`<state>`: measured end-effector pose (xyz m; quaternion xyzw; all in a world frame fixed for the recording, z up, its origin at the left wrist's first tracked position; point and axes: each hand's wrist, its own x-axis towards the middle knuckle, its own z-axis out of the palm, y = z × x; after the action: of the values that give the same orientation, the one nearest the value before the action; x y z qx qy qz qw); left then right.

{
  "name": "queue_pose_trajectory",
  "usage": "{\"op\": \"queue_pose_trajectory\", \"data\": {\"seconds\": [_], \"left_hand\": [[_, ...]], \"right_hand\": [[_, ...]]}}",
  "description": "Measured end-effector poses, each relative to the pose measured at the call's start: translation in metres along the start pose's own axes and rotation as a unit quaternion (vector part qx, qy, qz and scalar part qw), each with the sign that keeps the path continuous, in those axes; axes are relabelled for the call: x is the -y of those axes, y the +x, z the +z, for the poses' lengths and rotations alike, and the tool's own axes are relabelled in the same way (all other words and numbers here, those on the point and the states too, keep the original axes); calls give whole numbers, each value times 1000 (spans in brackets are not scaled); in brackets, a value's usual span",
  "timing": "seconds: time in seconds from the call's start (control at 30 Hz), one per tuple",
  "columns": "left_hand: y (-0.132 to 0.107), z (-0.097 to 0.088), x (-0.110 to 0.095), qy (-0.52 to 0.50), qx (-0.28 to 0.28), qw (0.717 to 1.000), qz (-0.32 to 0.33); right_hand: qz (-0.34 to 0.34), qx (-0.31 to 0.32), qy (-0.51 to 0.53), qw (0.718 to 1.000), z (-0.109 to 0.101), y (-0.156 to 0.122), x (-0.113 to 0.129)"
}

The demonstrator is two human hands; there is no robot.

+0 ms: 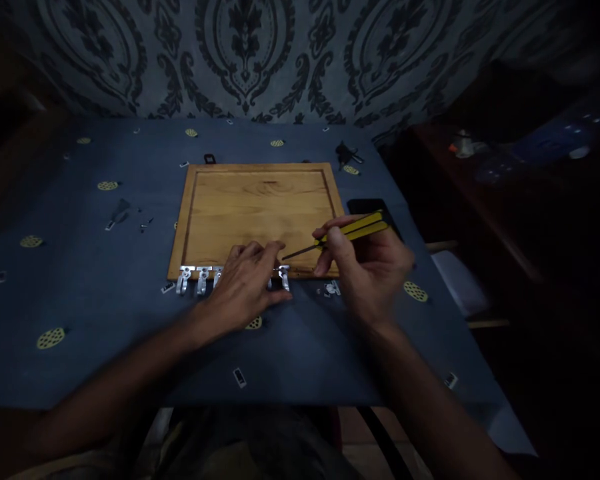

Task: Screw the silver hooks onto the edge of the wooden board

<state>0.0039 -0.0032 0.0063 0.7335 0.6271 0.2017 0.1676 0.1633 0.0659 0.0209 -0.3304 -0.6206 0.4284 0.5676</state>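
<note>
A wooden board lies flat on a blue patterned tablecloth. Several metal hooks line its near edge. My left hand rests over that edge, fingers curled down on a hook near the middle. My right hand is closed round a screwdriver with a yellow and black handle. Its dark tip points left and down at the board, just above the hook beside my left fingers.
A loose metal hook lies on the cloth by my right hand. Small screws and a dark tool lie to the left. A dark phone sits right of the board. A dark side table stands at the right.
</note>
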Motion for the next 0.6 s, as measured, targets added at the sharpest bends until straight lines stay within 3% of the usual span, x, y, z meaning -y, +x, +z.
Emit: {"op": "queue_pose_trajectory", "data": {"seconds": [0.13,0.6], "left_hand": [[0,1,0,10,1,1000,0],[0,1,1,9,2,1000,4]], "right_hand": [[5,39,-36,999,-2,-2,-6],[-1,84,-81,993,-3,-4,-6]]}}
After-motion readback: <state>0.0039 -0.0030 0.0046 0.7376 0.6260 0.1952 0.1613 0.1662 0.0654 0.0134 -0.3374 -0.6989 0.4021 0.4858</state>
